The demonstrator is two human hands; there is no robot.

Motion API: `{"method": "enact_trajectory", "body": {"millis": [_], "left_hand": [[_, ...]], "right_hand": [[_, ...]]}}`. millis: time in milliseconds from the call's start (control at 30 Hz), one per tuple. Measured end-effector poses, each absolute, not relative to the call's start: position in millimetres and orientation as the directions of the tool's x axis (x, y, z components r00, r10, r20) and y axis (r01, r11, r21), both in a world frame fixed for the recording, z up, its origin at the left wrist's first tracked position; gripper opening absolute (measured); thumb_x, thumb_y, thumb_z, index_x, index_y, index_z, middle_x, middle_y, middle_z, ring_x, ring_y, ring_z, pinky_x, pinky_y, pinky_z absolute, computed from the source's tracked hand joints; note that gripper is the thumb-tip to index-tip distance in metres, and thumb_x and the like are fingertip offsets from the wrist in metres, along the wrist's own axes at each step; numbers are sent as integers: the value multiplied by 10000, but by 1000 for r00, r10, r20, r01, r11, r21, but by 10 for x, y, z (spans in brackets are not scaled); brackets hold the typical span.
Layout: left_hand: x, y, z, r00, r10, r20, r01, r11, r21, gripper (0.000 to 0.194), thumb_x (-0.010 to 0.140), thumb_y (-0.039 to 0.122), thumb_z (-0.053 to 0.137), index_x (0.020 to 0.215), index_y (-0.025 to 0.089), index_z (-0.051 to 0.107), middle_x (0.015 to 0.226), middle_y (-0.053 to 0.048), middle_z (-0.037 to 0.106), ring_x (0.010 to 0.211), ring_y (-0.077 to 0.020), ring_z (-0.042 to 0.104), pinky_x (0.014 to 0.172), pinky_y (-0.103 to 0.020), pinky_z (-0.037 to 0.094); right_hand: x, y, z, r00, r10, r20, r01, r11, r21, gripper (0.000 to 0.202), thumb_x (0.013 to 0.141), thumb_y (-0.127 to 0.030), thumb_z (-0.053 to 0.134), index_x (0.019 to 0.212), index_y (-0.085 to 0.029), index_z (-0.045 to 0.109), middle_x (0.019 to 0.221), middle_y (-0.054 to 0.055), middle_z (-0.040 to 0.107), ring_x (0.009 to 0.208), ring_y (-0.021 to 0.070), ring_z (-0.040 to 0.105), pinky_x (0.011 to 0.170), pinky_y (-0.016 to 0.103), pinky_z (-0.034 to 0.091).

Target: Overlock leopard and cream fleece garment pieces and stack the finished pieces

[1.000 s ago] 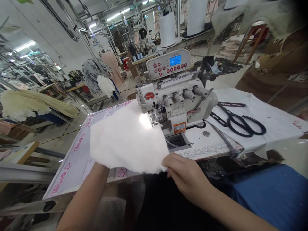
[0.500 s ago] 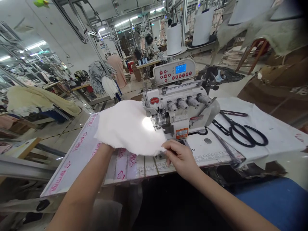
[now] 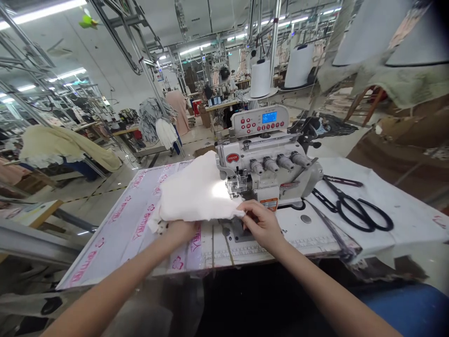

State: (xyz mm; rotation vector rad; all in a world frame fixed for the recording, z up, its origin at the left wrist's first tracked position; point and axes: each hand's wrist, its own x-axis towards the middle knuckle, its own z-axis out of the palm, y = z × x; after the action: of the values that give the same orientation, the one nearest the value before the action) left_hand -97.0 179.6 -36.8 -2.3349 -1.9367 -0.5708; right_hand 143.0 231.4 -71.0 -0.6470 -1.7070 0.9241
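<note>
A pale white piece of fabric (image 3: 189, 192) lies on the table, its right part beneath the lit needle area of an overlock sewing machine (image 3: 266, 164). My right hand (image 3: 260, 223) pinches the fabric's near right corner between thumb and fingers, just in front of the presser foot (image 3: 233, 187). Reaching under the near left edge is my left hand (image 3: 184, 229); the cloth covers its fingers, so their grip is hidden. A bunched bit of fabric (image 3: 156, 223) hangs out at the lower left.
Black scissors (image 3: 358, 210) and a black thread snipper (image 3: 324, 200) lie right of the machine. A round metal disc (image 3: 306, 219) sits on the ruler-marked table edge (image 3: 298, 243). Thread cones (image 3: 261, 79) stand behind. Printed plastic film (image 3: 122, 220) covers the left tabletop.
My left hand has moved right beneath the fabric, and the fabric's left side has drawn in toward the machine. My right hand keeps its pinch. The camera view has tilted up slightly.
</note>
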Motion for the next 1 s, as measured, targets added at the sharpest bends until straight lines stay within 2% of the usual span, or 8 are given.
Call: {"method": "enact_trajectory", "body": {"millis": [100,233,300,433,567,700,867,1000], "left_hand": [[-625,1438,-332,335,917,218,896,-382,228,48,789,198,564,796,174,605,814,-32,625,726,-147,591,651,-254,502],[-195,1435,-191,400,685,609,774,-608,175,216,788,157,567,1001,151,530,950,-88,578,931,-178,535,818,-328,477],[-127,1638,-177,408,627,664,774,-622,113,270,793,150,557,1058,145,508,1003,-105,572,974,-196,512,847,-366,465],[-263,1955,-214,480,625,615,766,-641,53,208,817,80,479,1012,129,535,958,-95,604,911,-181,525,808,-353,479],[-436,1961,-192,613,566,551,683,-730,-10,216,823,59,454,994,130,565,956,-87,624,898,-170,531,788,-330,489],[-464,1981,-128,575,644,504,714,-696,74,203,868,131,428,982,153,594,959,-68,635,914,-155,542,810,-313,490],[-444,2173,-76,475,757,450,783,-596,176,219,886,188,416,937,151,626,967,-62,636,910,-166,537,820,-325,472],[-465,2377,-31,400,826,397,839,-505,204,214,867,182,441,846,167,654,918,-48,648,885,-175,547,813,-320,455]], "right_hand": [[1479,2307,-724,-314,711,629,57,675,-735,179,836,-160,460,955,-216,581,919,45,616,549,85,569,550,225,487],[1497,2279,-679,-286,734,616,56,655,-754,208,834,-142,466,974,-228,594,891,19,658,568,89,596,590,224,508],[1495,2257,-645,-260,773,579,7,601,-799,183,829,-149,485,943,-225,607,907,17,661,565,86,595,574,219,514],[1501,2208,-634,-272,776,569,-26,585,-811,147,822,-137,491,855,-212,612,914,24,651,597,94,599,554,218,521],[1510,2202,-674,-317,707,632,64,681,-730,161,831,-126,462,833,-210,599,924,40,647,770,140,621,666,268,533],[1481,2277,-622,-361,660,658,199,744,-638,153,862,-170,448,828,-208,593,931,45,643,857,150,610,731,276,507],[1470,2321,-439,-416,674,610,523,727,-446,197,888,-232,423,918,-204,616,1015,39,640,838,156,616,634,250,477],[1598,2192,-565,-415,641,646,578,734,-356,231,875,-216,433,1039,-189,593,1076,68,619,941,189,593,737,285,499]]}}
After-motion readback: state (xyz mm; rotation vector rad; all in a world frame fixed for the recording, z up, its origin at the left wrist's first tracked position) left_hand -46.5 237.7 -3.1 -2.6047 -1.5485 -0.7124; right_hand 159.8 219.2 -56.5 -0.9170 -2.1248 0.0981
